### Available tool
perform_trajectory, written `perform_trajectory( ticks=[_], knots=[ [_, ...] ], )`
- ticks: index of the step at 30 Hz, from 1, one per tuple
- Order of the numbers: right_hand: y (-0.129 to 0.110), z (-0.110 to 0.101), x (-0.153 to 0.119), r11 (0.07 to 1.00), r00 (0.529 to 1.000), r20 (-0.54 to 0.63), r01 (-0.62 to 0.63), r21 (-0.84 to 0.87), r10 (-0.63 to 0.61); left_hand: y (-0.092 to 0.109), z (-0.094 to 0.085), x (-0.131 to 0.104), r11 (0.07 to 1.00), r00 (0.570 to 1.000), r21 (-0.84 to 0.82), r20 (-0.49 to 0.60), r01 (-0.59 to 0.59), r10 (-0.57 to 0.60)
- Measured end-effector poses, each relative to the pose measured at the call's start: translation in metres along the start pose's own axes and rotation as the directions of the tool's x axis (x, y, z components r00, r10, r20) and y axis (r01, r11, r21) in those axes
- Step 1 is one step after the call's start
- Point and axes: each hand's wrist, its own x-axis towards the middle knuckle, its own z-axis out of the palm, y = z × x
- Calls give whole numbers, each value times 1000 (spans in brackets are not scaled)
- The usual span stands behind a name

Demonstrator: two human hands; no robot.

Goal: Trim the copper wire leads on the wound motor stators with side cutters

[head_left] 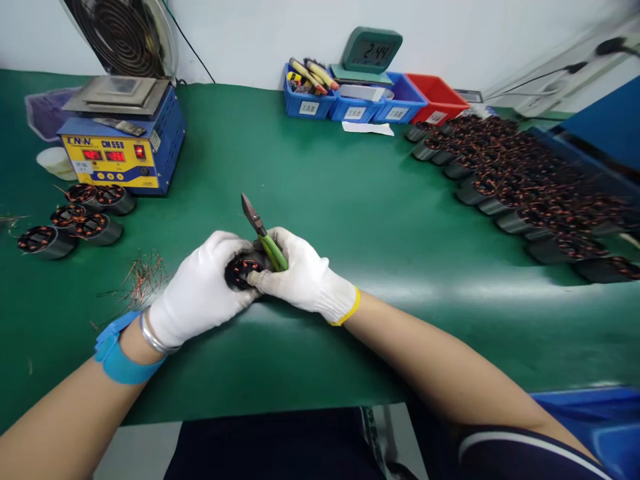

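My left hand point(203, 283), in a white glove, is closed round the left side of a dark motor stator point(239, 272) with copper wire ends showing at its top. From the other side my gloved right hand point(303, 277) holds green-handled cutters point(273, 252) whose blades point up and away from me. Its thumb presses on the stator's top beside the wires. The fingers partly hide the stator. Left of my hands, a loose heap of copper wire clippings point(143, 279) lies on the green table point(325, 360).
Several stators point(97, 230) stand at the left before a blue and yellow CM558 unit point(120, 150). Many more stators point(525, 193) fill the right side. Blue bins point(309, 107), a red bin point(437, 97) and a clock point(373, 50) line the back wall.
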Motion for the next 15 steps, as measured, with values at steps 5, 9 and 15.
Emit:
perform_trajectory(
  ticks=[5,9,15],
  knots=[
    [11,2,-1,999,998,-55,39,17,-38,3,-25,0,976,964,8,155,219,-217],
    [9,-1,4,999,996,-86,-3,43,7,-9,-44,1,889,944,-351,252,295,-214],
    [11,1,3,998,998,-65,3,68,2,-14,-28,2,944,974,-244,-2,221,-228]
  ],
)
